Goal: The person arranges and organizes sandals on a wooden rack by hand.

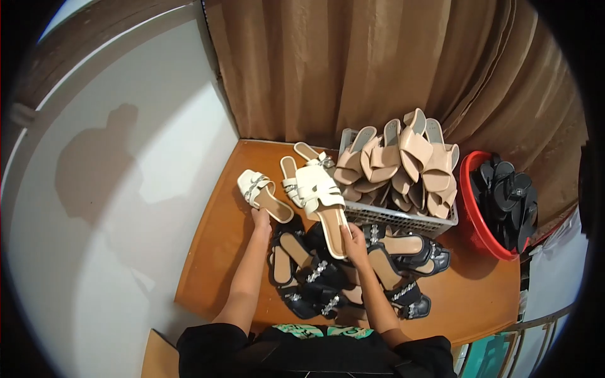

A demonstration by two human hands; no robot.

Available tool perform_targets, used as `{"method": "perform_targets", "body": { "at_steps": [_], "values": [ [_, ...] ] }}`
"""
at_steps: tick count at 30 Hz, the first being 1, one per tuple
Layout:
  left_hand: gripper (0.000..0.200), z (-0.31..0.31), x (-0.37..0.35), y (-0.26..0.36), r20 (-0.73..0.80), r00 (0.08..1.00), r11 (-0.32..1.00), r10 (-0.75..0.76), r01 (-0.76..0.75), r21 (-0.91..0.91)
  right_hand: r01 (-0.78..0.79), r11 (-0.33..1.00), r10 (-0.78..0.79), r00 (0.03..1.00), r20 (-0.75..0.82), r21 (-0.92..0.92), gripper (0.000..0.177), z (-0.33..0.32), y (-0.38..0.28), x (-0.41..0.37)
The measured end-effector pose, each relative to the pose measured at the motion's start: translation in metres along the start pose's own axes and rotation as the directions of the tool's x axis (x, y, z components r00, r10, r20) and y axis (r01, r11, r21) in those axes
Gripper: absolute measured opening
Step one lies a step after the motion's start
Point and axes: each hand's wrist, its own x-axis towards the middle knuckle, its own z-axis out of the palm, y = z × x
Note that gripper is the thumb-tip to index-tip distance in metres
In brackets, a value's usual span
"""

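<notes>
My left hand [261,218] grips the edge of a white slide sandal [275,206] with a silvery chain trim on its strap, toe pointing away from me. Another white sandal [333,228], with a cut-out strap and tan insole, is in my right hand [355,246], fingers closed near its heel. It is held above a pile of black sandals [321,273] with sparkling trim on their straps. Further white sandals [288,169] lie behind it, partly covered by the one in my right hand.
A grey plastic basket [403,217] full of beige slides [416,151] stands at the back of the orange-brown table [208,252]. Right of it, a red tub [469,208] holds black flip-flops [504,195]. A white wall [157,157] borders the left, a brown curtain [328,69] the back.
</notes>
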Motion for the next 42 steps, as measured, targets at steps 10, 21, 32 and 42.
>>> {"method": "perform_targets", "body": {
  "at_steps": [10,21,32,42],
  "values": [
    [0.013,-0.021,-0.186,0.054,0.197,0.82,0.778,0.537,-0.572,0.259,-0.183,0.972,0.162,0.976,0.149,0.145,0.024,-0.008,-0.074,-0.099],
    [0.027,-0.064,-0.258,0.044,0.548,0.582,0.781,0.601,-0.574,-0.247,-0.263,0.938,0.225,0.957,0.184,0.225,0.025,-0.014,-0.077,-0.191],
    [0.051,-0.125,-0.343,-0.004,0.501,0.633,0.633,0.59,-0.748,0.2,-0.136,0.944,0.135,0.991,0.023,0.302,0.027,0.023,-0.072,-0.297],
    [0.042,-0.16,-0.38,-0.04,0.552,0.55,0.607,0.626,-0.788,0.097,-0.215,0.951,0.227,0.974,-0.026,0.224,0.028,0.005,-0.085,-0.389]
  ]
}}
